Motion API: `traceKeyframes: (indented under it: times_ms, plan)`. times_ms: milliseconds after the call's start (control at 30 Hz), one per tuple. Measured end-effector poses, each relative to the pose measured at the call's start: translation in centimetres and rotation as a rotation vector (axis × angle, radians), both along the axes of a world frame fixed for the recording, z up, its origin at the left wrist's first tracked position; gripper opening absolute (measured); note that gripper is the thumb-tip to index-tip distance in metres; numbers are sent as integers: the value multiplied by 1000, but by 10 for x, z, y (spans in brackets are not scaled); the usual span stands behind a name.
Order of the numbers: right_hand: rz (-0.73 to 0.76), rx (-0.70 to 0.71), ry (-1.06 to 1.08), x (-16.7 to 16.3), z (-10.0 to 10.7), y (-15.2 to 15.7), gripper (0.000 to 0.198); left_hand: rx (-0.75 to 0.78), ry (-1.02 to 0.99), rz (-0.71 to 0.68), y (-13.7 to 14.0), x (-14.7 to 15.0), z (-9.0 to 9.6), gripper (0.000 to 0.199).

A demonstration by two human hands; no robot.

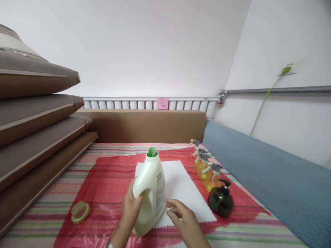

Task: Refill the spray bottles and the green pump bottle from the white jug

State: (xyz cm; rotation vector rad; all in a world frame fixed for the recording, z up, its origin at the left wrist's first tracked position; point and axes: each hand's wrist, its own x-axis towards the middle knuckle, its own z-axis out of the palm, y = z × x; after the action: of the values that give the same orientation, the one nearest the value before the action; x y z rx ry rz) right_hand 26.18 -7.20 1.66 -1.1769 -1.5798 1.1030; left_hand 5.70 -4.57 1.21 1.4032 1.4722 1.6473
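In the head view, the cream detergent jug (150, 203) stands at the centre, over the near edge of a scallop-edged white cloth (187, 196). It leans a little, and I cannot tell whether its base rests or is lifted. The left hand (130, 206) holds it from the side, fingers closed around the back, thumb beside the handle hollow; this grip seems chosen because the handle gives a firm hold on a bulky body. The neck is uncapped, so the green pouring spout (152, 151) shows.

The right hand (183, 217) is by the jug's lower label side, fingers loosely curled with a narrow gap to the thumb and nothing visible between them. Whether the fingertips touch the jug is unclear; the hand looks placed to steady it.

A pale translucent cap (80, 212) lies well apart on the left, probably set there to keep it out of the hands' way. The red plastic sheet (106, 182) beneath presumably guards the striped cover (258, 231) from drips. Spray bottles (202, 167) holding yellow liquid line the right side, with a dark green pump bottle (221, 202) nearest, apparently grouped to leave the middle free for handling.
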Motion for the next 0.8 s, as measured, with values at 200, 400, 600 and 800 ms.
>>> traceKeyframes:
  times_ms: [200,400,600,800]
  plan:
    - [-191,-40,42,58,-33,-8,31,11,133,41,7,-31,-32,53]
    - [-362,-100,67,120,-66,-15,36,96,151,113,17,-38,-28,48]
    - [-469,-123,57,157,-79,-13,40,51,156,-10,32,-34,-27,50]
    - [-733,-2,-30,198,-85,10,61,-21,209,-91,32,-37,-24,56]
